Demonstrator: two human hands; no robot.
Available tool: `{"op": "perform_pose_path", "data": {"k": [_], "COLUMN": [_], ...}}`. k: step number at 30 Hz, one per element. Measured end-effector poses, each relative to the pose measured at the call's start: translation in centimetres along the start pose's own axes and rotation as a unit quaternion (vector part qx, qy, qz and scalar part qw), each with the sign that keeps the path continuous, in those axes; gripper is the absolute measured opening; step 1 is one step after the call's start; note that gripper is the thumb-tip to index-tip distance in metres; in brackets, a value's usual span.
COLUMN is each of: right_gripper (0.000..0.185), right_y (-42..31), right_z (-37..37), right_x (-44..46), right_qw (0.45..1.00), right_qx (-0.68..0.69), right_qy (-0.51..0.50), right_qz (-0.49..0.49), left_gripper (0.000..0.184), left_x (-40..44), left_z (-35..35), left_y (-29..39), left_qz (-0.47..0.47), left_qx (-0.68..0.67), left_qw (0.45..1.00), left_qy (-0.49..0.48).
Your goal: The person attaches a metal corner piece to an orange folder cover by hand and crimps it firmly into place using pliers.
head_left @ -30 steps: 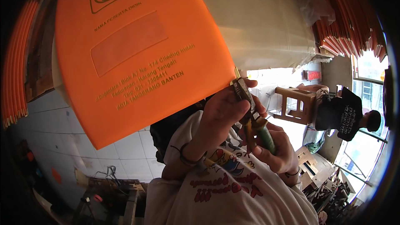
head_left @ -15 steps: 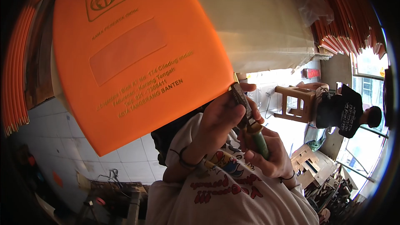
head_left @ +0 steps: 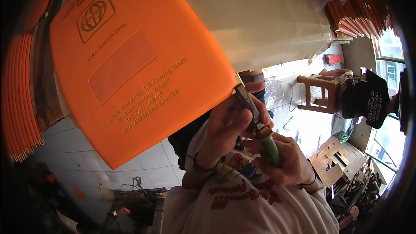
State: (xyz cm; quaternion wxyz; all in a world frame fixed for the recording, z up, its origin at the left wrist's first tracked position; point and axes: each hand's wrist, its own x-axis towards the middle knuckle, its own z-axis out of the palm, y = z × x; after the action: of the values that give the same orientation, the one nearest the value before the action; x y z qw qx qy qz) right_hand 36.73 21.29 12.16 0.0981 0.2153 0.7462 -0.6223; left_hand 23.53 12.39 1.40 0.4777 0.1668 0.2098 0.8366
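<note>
An orange folder (head_left: 173,91) with gold lettering fills the upper left, its lower right corner at the metal jaws of a pliers-like tool (head_left: 248,104). My left hand (head_left: 225,123) is closed around the tool's head, with the thumb on its side, just below that corner. Around the green handle (head_left: 271,149) are wrapped the fingers of my right hand (head_left: 288,160). A small gold metal piece (head_left: 238,78) shows at the folder's corner, by the jaws. How the jaws meet the corner is too small to tell.
Stacks of orange folders with gold corners stand at the left (head_left: 19,99) and upper right (head_left: 357,6). A pale covered surface (head_left: 268,21) lies behind. To the right are a brown stool (head_left: 318,94), a person in black (head_left: 366,97) and cardboard pieces (head_left: 331,158).
The view has shifted, and the folder appears turned and lower at its bottom corner. Both hands keep their hold on the tool; the fingers of my right hand sit closer round the handle.
</note>
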Motion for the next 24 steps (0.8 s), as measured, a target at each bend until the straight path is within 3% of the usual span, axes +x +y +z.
{"op": "perform_pose_path", "data": {"k": [16,24], "right_gripper": [0.053,0.053], "right_y": [-1.3,-0.5], "right_z": [-0.3,-0.2], "right_x": [-0.4,-0.8], "right_qw": [0.989,0.994], "right_qx": [0.068,0.044], "right_qy": [-0.036,-0.032], "right_qz": [0.126,0.097], "left_gripper": [0.068,0.070], "left_x": [0.1,0.1], "left_z": [-0.3,-0.7], "left_y": [-0.1,-0.6], "left_qz": [-0.049,-0.034], "left_qx": [-0.042,-0.034], "left_qw": [0.998,0.999], "left_qy": [0.008,-0.009]}}
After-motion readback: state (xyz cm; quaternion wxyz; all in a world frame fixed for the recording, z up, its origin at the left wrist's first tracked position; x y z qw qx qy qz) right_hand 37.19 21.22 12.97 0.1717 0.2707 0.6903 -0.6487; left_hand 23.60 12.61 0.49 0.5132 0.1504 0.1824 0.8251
